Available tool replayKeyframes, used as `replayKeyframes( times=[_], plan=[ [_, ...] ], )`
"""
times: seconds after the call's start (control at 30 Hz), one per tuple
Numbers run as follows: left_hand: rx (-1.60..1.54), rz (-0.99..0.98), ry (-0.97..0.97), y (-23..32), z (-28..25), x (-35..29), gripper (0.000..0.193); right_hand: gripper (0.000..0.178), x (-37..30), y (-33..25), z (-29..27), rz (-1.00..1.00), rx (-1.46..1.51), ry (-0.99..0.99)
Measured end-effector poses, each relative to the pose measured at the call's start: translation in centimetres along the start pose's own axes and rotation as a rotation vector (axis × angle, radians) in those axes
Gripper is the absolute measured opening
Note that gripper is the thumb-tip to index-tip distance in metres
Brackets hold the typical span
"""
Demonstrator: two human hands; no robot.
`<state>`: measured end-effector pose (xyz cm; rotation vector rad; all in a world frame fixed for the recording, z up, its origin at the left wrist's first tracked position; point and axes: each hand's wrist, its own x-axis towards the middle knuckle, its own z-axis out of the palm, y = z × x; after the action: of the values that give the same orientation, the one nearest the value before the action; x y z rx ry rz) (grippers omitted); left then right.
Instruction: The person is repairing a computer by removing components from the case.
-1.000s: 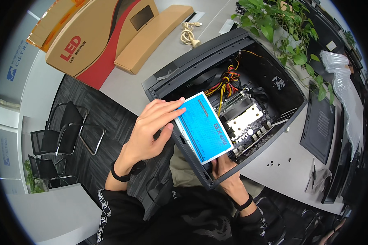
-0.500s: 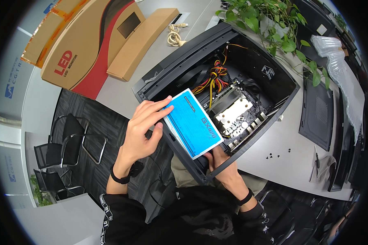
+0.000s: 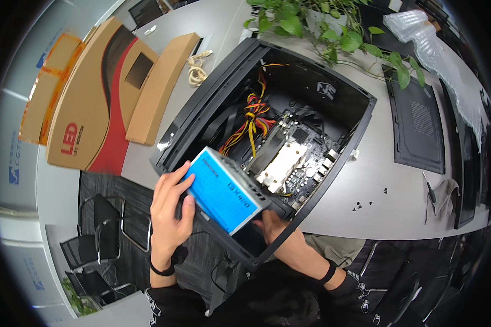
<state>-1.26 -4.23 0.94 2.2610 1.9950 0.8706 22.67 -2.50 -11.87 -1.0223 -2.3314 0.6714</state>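
Observation:
A power supply [image 3: 222, 189] with a bright blue label sits tilted at the near side of the open black computer case [image 3: 305, 222], partly inside it. My left hand [image 3: 172, 204] grips its left end, the fingertips on the label's edge and the thumb along the near side. My right hand [image 3: 281, 234] reaches in past the case's near right frame and holds the power supply's right end from below; its fingertips are partly hidden. Beyond lies the motherboard [image 3: 311, 158] with a white-topped cooler [image 3: 281, 166]. A bundle of red, yellow and black cables [image 3: 251, 117] hangs inside.
A brown monitor carton [image 3: 87, 103] and a long narrow box [image 3: 161, 90] stand left, near a coiled beige cable [image 3: 197, 70]. A trailing plant [image 3: 343, 32] is behind. Right are a black side panel [image 3: 417, 122], loose screws [image 3: 360, 206], a screwdriver [image 3: 431, 193] and bubble wrap [image 3: 420, 32].
The power supply has moved left and lower in the picture, and more of its inner side shows. Both hands moved with it. The whole view has shifted, with the case now further left.

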Motion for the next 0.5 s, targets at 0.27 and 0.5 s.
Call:
replayKeyframes(
  times=[0.27,0.5],
  plan=[
    [-0.026,-0.155,0.032,-0.7,-0.5,1.4,0.022,0.024,0.3,-0.2,-0.4,-0.057,-0.035,-0.030],
    [0.098,-0.206,0.067,0.3,0.4,2.1,0.021,0.025,0.8,-0.4,-0.5,-0.003,-0.148,-0.062]
  ],
)
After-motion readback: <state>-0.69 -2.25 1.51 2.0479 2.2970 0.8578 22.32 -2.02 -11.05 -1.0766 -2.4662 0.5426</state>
